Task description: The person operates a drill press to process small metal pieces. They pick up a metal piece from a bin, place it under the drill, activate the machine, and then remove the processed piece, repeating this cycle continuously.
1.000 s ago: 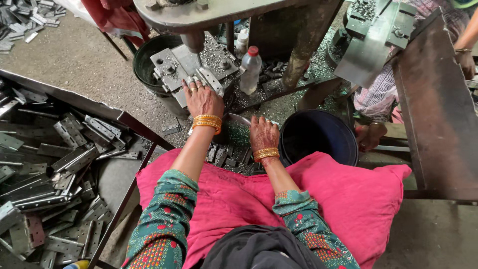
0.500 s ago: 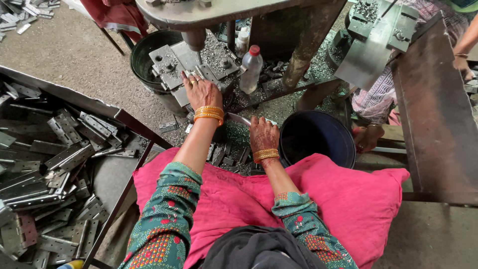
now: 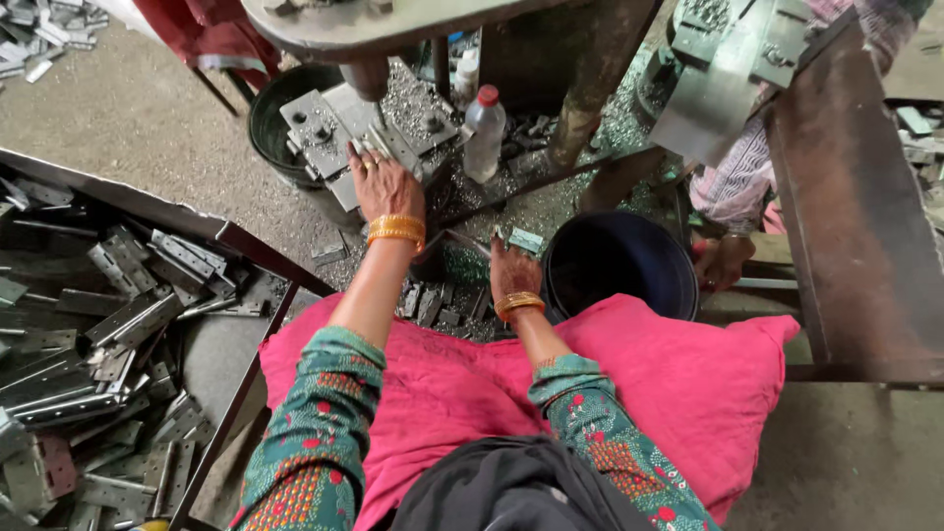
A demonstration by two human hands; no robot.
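My left hand [image 3: 385, 185] reaches forward onto the grey press die [image 3: 339, 133], its fingers resting on a narrow metal strip [image 3: 393, 146] lying on the die. My right hand [image 3: 511, 273] is lower, over a heap of small metal pieces [image 3: 438, 303], and pinches a small flat metal plate [image 3: 527, 239] at its fingertips, next to the rim of a dark blue bucket [image 3: 619, 270]. Both wrists carry gold bangles. A pink cloth [image 3: 688, 393] covers my lap.
A tray of several grey hinge blanks [image 3: 108, 324] lies at left. A plastic bottle with a red cap [image 3: 484, 133] stands behind the die, a black tub [image 3: 280, 118] beside it. A rusty steel beam [image 3: 855, 197] runs at right, with another person's hand [image 3: 723, 258] beside the bucket.
My left hand has crept slightly further onto the die. My right hand stays over the heap, the small plate now showing at its fingertips.
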